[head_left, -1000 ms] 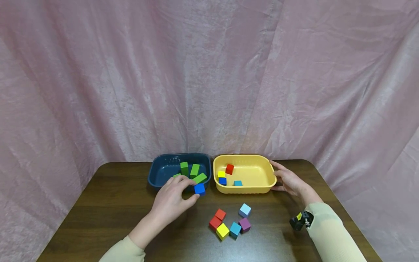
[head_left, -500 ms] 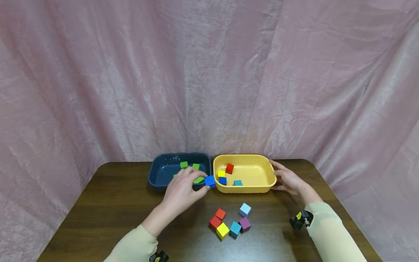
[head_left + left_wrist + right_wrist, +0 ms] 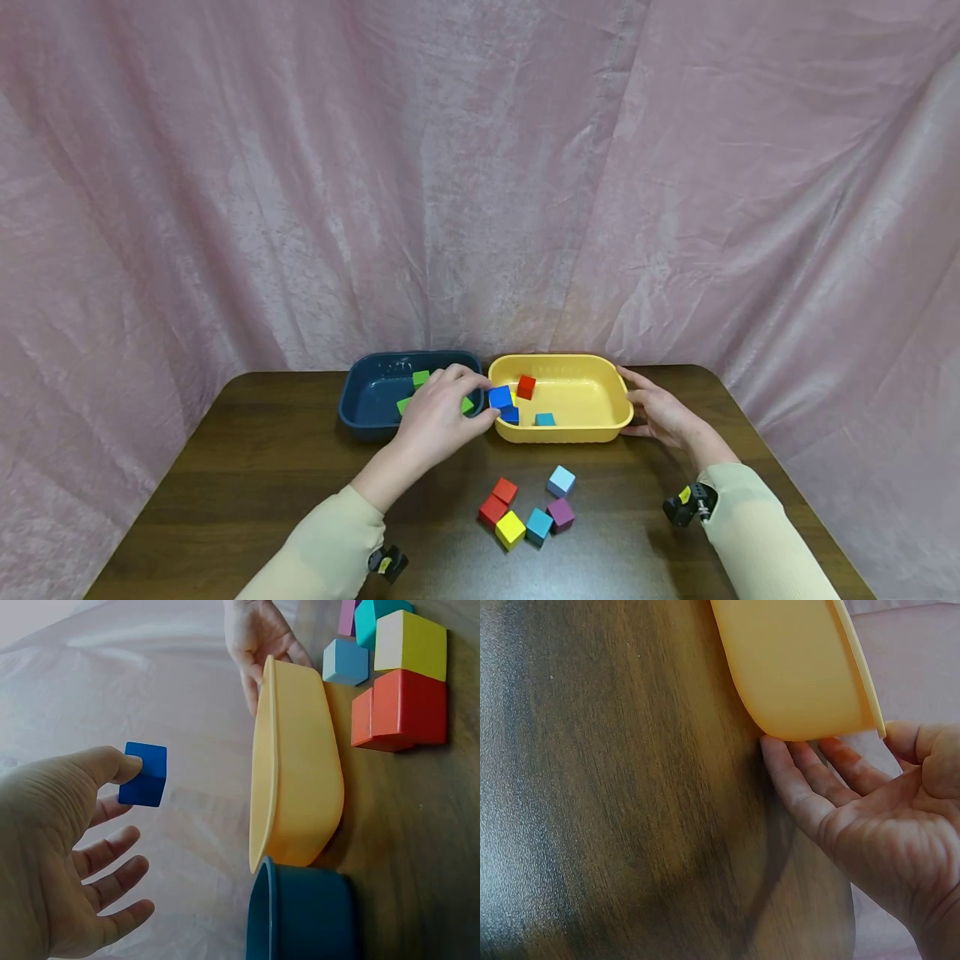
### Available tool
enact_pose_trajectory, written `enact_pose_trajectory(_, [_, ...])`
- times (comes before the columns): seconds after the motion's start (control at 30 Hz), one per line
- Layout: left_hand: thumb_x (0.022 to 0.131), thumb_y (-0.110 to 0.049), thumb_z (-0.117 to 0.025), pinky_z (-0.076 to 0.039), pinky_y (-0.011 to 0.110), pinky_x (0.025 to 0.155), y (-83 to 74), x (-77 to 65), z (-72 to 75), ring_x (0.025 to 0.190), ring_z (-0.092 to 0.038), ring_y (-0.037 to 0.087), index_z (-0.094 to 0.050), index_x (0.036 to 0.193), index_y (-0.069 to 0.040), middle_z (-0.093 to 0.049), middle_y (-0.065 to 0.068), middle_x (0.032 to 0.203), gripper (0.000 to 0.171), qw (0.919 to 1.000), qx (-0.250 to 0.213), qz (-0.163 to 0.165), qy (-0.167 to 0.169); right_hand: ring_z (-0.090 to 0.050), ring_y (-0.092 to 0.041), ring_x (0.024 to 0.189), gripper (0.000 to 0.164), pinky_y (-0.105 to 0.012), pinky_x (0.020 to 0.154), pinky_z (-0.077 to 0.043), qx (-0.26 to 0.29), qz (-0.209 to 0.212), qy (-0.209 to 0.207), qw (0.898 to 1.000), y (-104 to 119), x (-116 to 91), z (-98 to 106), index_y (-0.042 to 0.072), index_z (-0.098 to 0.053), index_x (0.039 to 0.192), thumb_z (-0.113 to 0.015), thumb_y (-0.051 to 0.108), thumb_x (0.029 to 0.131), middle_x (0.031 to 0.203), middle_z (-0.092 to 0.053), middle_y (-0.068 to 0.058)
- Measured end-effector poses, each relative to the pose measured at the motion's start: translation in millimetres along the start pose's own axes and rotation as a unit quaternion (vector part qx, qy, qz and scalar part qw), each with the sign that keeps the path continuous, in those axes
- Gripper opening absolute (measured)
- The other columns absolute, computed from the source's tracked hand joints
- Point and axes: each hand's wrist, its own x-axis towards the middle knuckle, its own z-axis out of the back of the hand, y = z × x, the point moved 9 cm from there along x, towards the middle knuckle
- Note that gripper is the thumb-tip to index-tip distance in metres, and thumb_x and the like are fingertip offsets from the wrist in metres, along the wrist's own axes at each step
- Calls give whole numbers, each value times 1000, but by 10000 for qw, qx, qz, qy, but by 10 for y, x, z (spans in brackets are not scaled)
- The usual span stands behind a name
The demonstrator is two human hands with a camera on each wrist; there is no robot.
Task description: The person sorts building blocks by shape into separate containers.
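Between thumb and index finger, my left hand (image 3: 442, 414) pinches a blue cube (image 3: 144, 776) above the left end of the yellow bin (image 3: 577, 433). The other fingers of that hand are spread, as the left wrist view shows. Inside the yellow bin lie a red cube (image 3: 527, 387), a second blue cube (image 3: 512, 416), a teal cube (image 3: 545, 420) and a yellow cube mostly hidden by the held one. At the bin's right end my right hand (image 3: 663, 417) touches the outer wall with its fingertips, its thumb by the rim (image 3: 877, 712).
Left of the yellow bin stands a dark blue bin (image 3: 360, 425) with several green blocks (image 3: 421, 378), partly behind my left hand. In front lie two red cubes (image 3: 492, 511), a yellow cube (image 3: 510, 530), a teal cube (image 3: 538, 527), a purple cube (image 3: 560, 515) and a light blue cube (image 3: 561, 481).
My left hand has carried the blue cube rightward and away from me, from the front of the dark blue bin to over the yellow bin. The right hand has stayed in place.
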Motion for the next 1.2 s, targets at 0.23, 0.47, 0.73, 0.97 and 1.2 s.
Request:
enact_pose_trajectory(0.23, [89, -45, -76, -51, 36, 84, -65, 156, -22, 105, -54, 20, -74, 120, -24, -61, -2, 118, 37, 9999, 89, -124, 69, -46, -46, 134, 65, -60, 99, -49, -12, -21, -109, 9999, -3, 0, 16, 25, -8, 166, -36, 12, 109, 159, -24, -28])
enact_pose_trajectory(0.47, [90, -44, -77, -51, 39, 87, -107, 285, -44, 110, -55, 22, -73, 123, -24, -61, 0, 122, 39, 9997, 196, -99, 69, -44, -47, 136, 65, -60, 99, -48, 26, -10, -99, 9999, -12, 6, 14, 25, -8, 166, -36, 12, 109, 161, -22, -27])
enact_pose_trajectory(0.73, [91, -46, -75, -51, 39, 88, -103, 373, -147, 110, -55, 22, -72, 125, -23, -62, 1, 123, 41, 9996, 208, -53, 173, -42, -47, 138, 65, -59, 97, -50, -38, -17, -124, 9999, -25, 13, 25, 25, -8, 166, -37, 12, 109, 161, -23, -27])
enact_pose_trajectory(0.97, [92, -46, -74, -50, 38, 88, -86, 443, -193, 108, -54, 21, -72, 125, -23, -62, 1, 123, 41, 9995, 227, -27, 237, -44, -46, 136, 64, -59, 97, -50, -57, -51, -179, 9998, -19, 11, 41, 24, -9, 166, -37, 13, 109, 159, -25, -27])
enact_pose_trajectory(1.2, [92, -46, -74, -49, 39, 89, -71, 529, -238, 107, -53, 21, -72, 125, -24, -61, 1, 122, 40, 9992, 259, 88, 302, -44, -46, 135, 65, -60, 99, -49, -68, -60, -153, 9998, -8, 2, 27, 24, -8, 166, -36, 12, 109, 160, -23, -27])
